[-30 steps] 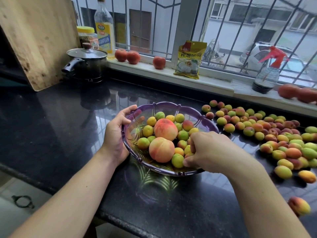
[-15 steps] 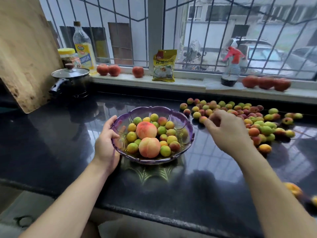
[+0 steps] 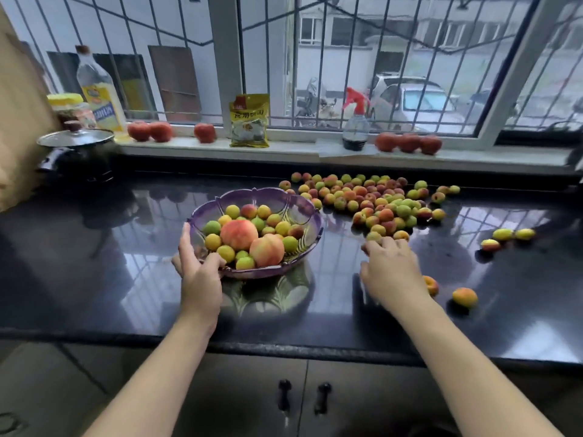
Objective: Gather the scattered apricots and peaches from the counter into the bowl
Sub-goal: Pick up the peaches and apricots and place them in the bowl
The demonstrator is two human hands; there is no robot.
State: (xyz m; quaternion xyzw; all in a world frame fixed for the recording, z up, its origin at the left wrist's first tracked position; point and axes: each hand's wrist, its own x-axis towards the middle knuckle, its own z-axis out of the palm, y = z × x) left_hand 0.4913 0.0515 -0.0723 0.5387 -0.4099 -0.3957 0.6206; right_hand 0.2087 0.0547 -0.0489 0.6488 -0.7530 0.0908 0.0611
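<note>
Left hand (image 3: 197,272) grips the bowl (image 3: 303,203) rim, right hand (image 3: 391,269), seemingly empty, fingers curling, reaches the nearest apricots (image 3: 375,237) on the worktop (image 3: 94,263): pinch and carry next.

Far on the windowsill, an oil bottle (image 3: 100,102), yellow packet (image 3: 249,120), spray bottle (image 3: 356,124); lidded pot (image 3: 77,152) far left.

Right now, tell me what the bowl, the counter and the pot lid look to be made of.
Bowl: translucent purple with moulded scalloped ribs, plastic or pressed glass; the look leaves it open. The left hand grips its rim.
Counter: dark polished stone, likely granite; it mirrors the window bars.
Pot lid: it looks like shiny metal or glass with a dark knob; too blurred to be sure.
</note>
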